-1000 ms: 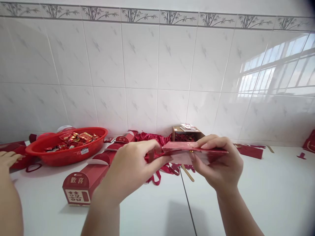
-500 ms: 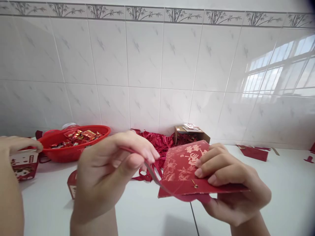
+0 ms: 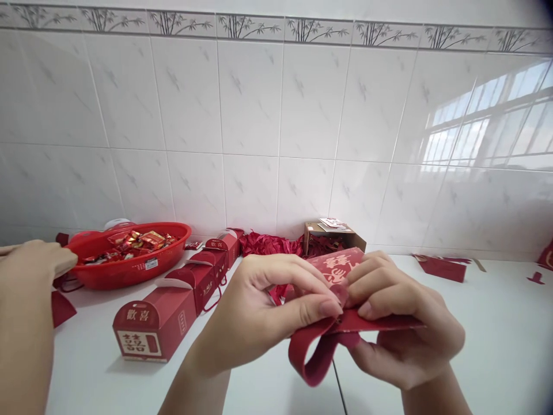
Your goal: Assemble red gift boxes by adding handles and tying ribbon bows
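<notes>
Up in front of me is a flat red paper box or bag [image 3: 339, 264] with pale printed characters and flowers. My right hand [image 3: 401, 314] grips it, fingers on top and thumb underneath. A broad red strap [image 3: 311, 366] bends in a loop at the near edge. My left hand [image 3: 285, 308] pinches the end of that strap against the top of the edge. Those fingertips cover the spot where a small metal fastener showed before. The strap's other end runs under the edge, by my right thumb.
Red gift boxes [image 3: 153, 328] stand in a row at left on the white table [image 3: 99, 386]. Beyond them is a red basket [image 3: 142, 271] of wrapped sweets, beside another person's hand [image 3: 43, 259]. Red ribbons [image 3: 272, 243] and a cardboard box [image 3: 334, 237] lie near the wall.
My left hand has moved right, bringing the strap's end over the edge and curling the strap into a loop. The row of boxes has come into view. The other person's hand no longer shows a box.
</notes>
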The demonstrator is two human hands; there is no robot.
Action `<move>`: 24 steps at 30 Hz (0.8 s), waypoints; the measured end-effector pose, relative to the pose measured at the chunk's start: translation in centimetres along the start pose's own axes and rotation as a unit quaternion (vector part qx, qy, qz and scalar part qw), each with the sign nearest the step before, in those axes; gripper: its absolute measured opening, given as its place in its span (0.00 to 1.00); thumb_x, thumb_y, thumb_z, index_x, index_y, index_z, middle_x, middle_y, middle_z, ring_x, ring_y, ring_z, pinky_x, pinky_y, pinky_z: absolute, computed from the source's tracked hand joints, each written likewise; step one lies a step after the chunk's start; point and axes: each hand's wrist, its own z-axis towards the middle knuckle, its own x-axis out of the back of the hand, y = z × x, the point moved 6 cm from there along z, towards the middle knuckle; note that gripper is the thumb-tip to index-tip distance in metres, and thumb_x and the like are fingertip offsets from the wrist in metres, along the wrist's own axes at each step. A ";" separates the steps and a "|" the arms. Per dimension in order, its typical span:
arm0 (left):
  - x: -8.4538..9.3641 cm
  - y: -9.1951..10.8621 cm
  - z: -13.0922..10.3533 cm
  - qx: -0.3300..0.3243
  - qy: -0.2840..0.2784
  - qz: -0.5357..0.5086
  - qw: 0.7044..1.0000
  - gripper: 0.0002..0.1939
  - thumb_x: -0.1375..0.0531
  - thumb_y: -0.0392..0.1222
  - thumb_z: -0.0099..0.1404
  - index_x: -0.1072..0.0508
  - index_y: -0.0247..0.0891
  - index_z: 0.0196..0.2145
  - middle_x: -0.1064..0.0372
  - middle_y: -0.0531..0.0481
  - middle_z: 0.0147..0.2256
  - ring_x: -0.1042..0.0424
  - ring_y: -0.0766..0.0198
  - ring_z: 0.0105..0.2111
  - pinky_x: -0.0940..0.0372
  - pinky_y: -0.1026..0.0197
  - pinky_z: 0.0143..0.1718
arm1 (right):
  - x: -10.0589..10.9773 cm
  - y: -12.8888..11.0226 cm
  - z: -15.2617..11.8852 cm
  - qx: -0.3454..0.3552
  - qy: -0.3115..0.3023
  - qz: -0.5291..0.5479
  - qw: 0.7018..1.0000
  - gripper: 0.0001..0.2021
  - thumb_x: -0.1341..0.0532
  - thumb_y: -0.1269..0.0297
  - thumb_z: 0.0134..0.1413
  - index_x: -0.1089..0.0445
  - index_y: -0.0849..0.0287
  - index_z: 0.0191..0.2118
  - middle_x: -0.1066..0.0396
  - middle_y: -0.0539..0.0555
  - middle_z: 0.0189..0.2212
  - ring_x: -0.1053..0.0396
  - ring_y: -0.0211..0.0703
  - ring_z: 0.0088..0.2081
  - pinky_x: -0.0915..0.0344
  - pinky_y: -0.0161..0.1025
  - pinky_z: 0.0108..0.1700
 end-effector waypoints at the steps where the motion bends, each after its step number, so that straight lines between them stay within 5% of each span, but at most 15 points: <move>1: 0.0 0.0 0.0 0.003 -0.006 -0.004 1.000 0.03 0.35 0.38 0.59 0.21 0.40 0.27 0.24 0.47 0.29 0.26 0.60 0.30 0.29 0.59 0.32 | 0.0 0.0 0.0 0.001 -0.001 -0.001 1.000 0.13 0.34 0.74 0.39 0.35 0.57 0.34 0.30 0.50 0.23 0.32 0.42 0.23 0.36 0.43 0.26; 24: 0.0 -0.3 -0.3 0.015 -0.043 0.019 0.999 0.02 0.36 0.36 0.60 0.22 0.39 0.33 0.26 0.49 0.32 0.28 0.63 0.34 0.32 0.62 0.36 | 0.4 0.3 0.0 0.007 0.008 0.004 1.000 0.15 0.34 0.77 0.37 0.35 0.61 0.35 0.30 0.53 0.25 0.31 0.43 0.26 0.35 0.44 0.27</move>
